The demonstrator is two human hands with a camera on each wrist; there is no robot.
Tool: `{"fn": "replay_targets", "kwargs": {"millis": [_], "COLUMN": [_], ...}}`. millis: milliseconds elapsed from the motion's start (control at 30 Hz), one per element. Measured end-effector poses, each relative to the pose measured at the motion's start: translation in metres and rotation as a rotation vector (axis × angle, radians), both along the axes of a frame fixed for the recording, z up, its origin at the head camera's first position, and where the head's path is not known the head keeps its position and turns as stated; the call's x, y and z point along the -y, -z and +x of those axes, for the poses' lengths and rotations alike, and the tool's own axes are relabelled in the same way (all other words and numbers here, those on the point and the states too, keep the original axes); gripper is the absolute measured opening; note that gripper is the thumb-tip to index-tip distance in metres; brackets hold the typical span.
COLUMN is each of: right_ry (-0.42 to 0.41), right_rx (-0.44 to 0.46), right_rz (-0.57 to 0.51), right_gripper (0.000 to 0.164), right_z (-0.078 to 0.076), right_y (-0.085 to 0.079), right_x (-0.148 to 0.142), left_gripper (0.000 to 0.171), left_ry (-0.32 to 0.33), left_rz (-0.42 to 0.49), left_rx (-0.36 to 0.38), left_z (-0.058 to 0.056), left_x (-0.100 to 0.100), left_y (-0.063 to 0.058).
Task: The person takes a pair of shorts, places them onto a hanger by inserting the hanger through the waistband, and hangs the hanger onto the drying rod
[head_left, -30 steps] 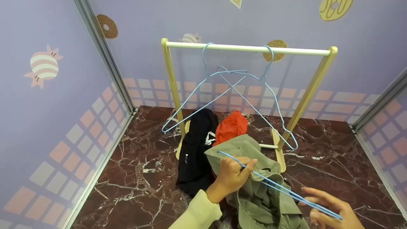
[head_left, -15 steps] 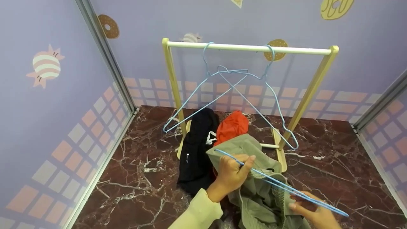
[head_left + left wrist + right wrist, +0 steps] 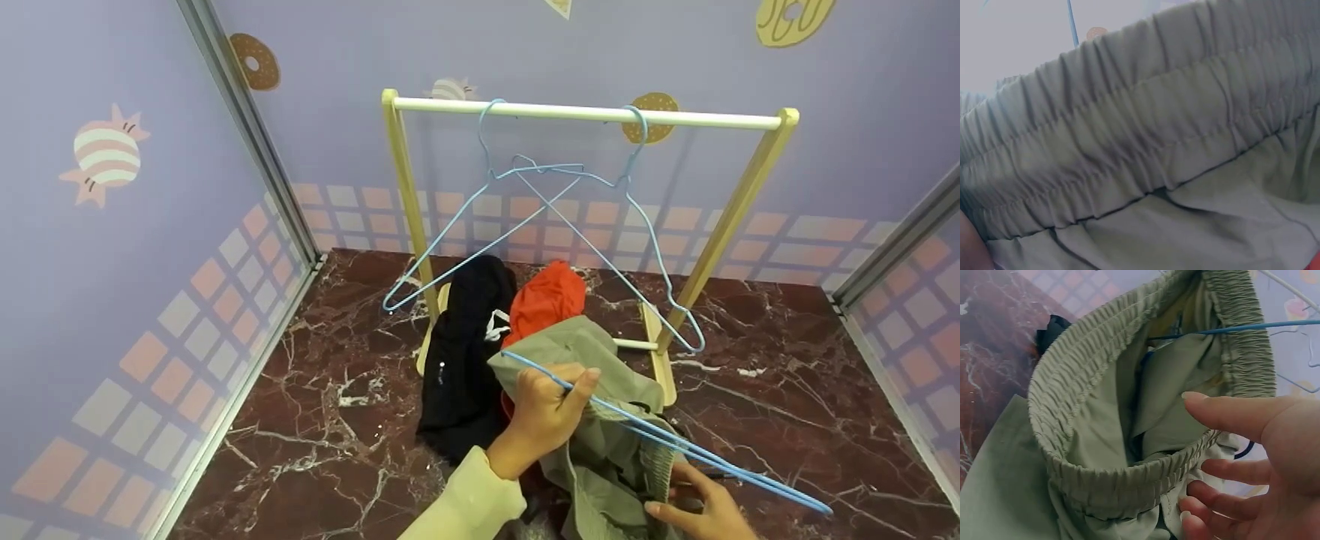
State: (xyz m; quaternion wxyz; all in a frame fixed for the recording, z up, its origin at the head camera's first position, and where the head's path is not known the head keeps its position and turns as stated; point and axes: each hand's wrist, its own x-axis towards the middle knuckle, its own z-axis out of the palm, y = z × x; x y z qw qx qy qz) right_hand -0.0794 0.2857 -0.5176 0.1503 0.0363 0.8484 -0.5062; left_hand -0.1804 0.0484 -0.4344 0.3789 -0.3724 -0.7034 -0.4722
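Your right hand [image 3: 701, 506] is leaving the blue hanger [image 3: 742, 472], its relaxed fingers straddling the waistband [image 3: 1112, 479] of the near-right green garment [image 3: 626, 381]; your left hand [image 3: 551, 405] is gripping the hanger, so work is turning to cloth

head: high, forward-down, farthest | left wrist: facing waistband [image 3: 1140, 118], very near | right wrist: near, into same waistband

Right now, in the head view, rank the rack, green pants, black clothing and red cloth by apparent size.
Largest to smallest:
1. Rack, by overall outline
2. Green pants, cut off by the frame
3. Black clothing
4. Red cloth, partly covered
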Motion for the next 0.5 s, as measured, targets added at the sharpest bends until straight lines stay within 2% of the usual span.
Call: {"fn": "replay_targets", "kwargs": {"millis": [133, 233, 300, 367, 500], "right_ry": [-0.102, -0.149, -0.156, -0.157, -0.114], "right_rx": [-0.066, -0.107, -0.131, -0.197, -0.29], "right_rz": [0.007, -0.028, -0.073, -0.104, -0.138], "right_gripper": [0.06, 0.058, 0.055, 0.049, 0.036], "right_z": [0.0, 0.0, 0.001, 0.002, 0.004], "right_y": [0.005, 0.008, 0.009, 0.01, 0.008], "right_x": [-0.007, -0.013, -0.015, -0.017, -0.02], "left_gripper": [0.05, 0.049, 0.049, 0.049, 0.05], "left_ry": [0.019, 0.042, 0.062, 0.078, 0.077], "left_rz": [0.027, 0.06, 0.086, 0.11, 0.154], "left_rx": [0.004, 0.006, 0.001, -0.001, 0.002], "left_z": [0.0, -0.001, -0.001, -0.002, -0.005], "left_x": [0.001, 0.002, 0.004, 0.005, 0.009], "left_y": [-0.001, -0.003, -0.004, -0.006, -0.011]}}
